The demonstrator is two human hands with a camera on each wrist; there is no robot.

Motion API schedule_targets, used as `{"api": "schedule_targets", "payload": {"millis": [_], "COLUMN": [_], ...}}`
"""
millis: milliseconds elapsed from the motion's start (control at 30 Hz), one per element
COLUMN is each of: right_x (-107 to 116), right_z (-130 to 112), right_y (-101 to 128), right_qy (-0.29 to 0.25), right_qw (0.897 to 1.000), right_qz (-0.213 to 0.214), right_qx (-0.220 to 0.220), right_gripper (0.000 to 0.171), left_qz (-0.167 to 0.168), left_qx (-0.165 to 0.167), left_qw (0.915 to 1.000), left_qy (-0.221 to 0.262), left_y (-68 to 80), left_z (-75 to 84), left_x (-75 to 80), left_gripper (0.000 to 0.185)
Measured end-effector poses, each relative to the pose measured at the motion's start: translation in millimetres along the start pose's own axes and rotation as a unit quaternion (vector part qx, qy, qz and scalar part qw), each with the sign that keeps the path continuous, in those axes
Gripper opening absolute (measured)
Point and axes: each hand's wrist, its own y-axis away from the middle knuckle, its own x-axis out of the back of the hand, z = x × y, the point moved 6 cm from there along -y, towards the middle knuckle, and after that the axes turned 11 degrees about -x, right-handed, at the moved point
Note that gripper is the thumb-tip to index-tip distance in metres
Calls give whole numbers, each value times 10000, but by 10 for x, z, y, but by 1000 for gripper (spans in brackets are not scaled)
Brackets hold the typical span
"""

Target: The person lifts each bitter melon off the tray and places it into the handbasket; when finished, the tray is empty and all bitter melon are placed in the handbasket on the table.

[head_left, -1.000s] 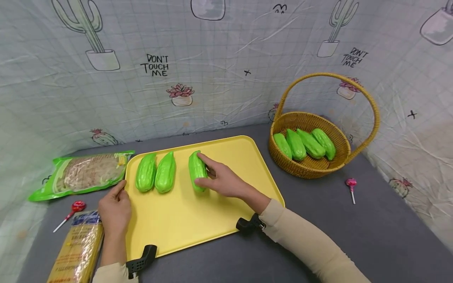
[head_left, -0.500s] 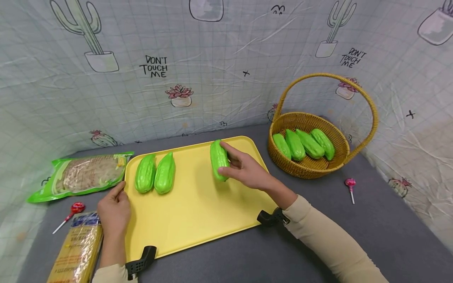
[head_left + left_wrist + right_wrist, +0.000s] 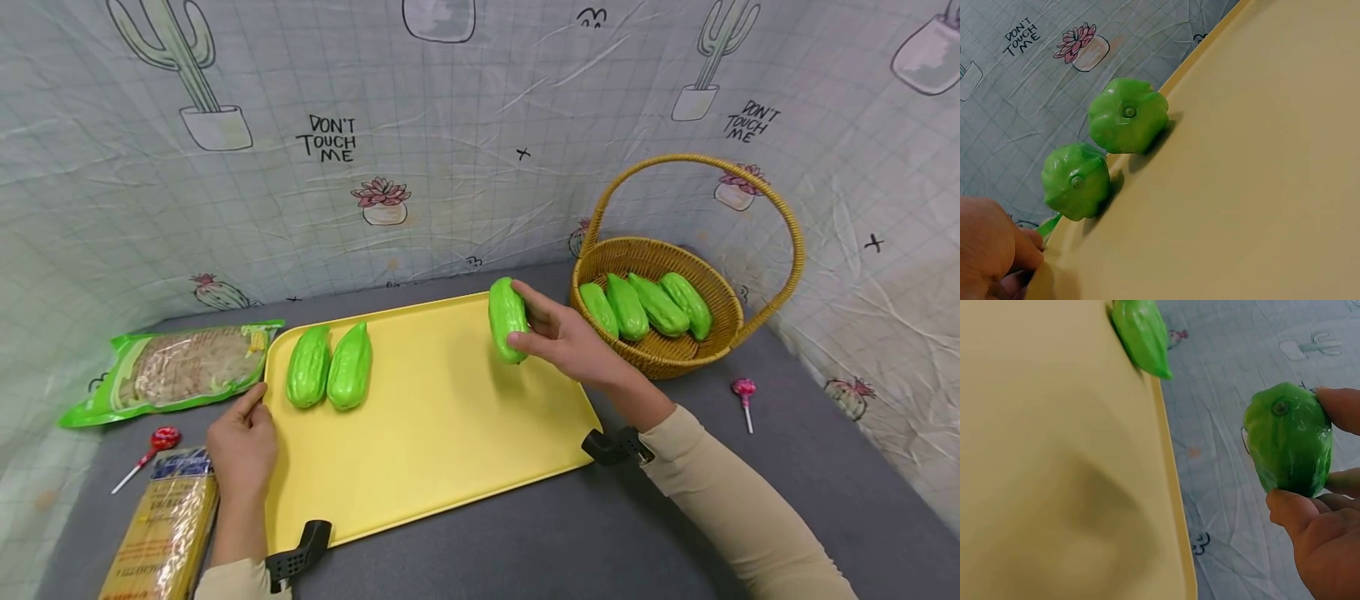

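The right hand (image 3: pixel 564 337) pinches a glossy green, ribbed, elongated vegetable (image 3: pixel 507 321) above the far right of a yellow rectangular tray (image 3: pixel 405 454), whose left rim the left hand (image 3: pixel 243 446) pinches; firm, even pressure from both sides should stop the slick vegetable slipping

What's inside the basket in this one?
Four green gourds lie side by side in the basket, with some bare woven floor showing in front. Whatever is beneath the gourds is covered, and the near wall hides part of the inside.
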Motion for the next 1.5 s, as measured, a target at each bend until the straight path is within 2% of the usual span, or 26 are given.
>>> {"api": "schedule_targets", "payload": {"millis": [233, 533, 767, 1033, 1300, 1500], "right_x": [206, 573, 866, 1237, 1566, 1817], "right_z": [45, 90, 152, 206, 304, 452], "right_y": [74, 228, 367, 516, 601, 632], "right_qy": [-149, 288, 387, 742, 991, 1243], "right_qw": [9998, 9976, 9949, 9863, 9815, 9717], "right_qz": [145, 609, 861, 1356, 1520, 1695], "right_qx": [-75, -179, -366, -572, -608, -1081], "right_gripper": [82, 80, 78, 76, 76, 79], "left_qz": [-44, 44, -19, 49, 97, 70], "left_qx": [5, -75, -54, -163, -162, -142], "left_qw": [10000, 9999, 10000, 9999, 9998, 9999], "left_qy": [45, 67, -3, -30, -93, -21], "left_y": [4, 0, -7, 20, 15, 14], "left_z": [5, 17, 5, 63, 42, 38], "left_x": [-2, -3, -13, 14, 10, 2], "left_gripper": [43, 43, 42, 42, 42, 42]}}
